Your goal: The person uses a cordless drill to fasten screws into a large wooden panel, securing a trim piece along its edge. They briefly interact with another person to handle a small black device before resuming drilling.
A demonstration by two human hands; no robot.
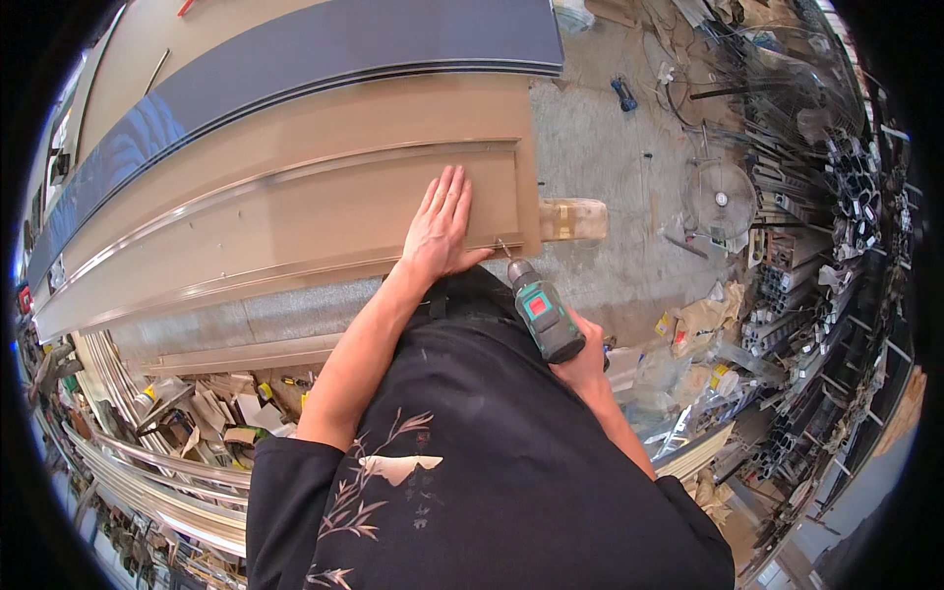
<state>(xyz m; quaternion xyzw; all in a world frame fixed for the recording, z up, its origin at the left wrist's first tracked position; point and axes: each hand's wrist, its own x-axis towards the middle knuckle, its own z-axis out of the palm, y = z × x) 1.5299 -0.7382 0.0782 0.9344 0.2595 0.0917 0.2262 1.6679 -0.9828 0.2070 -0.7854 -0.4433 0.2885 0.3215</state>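
A long metal frame with a flat tan panel inside it lies across the work surface in front of me. My left hand rests flat on the panel near its right end, fingers stretched forward, thumb pointing right along the near rail. In my right hand is a green and black cordless drill, gripped by its handle. Its bit points at the near right corner of the frame; whether the tip touches the metal is too small to tell.
Stacked blue-grey panels lie beyond the frame. A taped block juts out at the right end. On the floor are a round fan and a small blue tool. Metal profiles pile up at right; offcuts and long strips lie at lower left.
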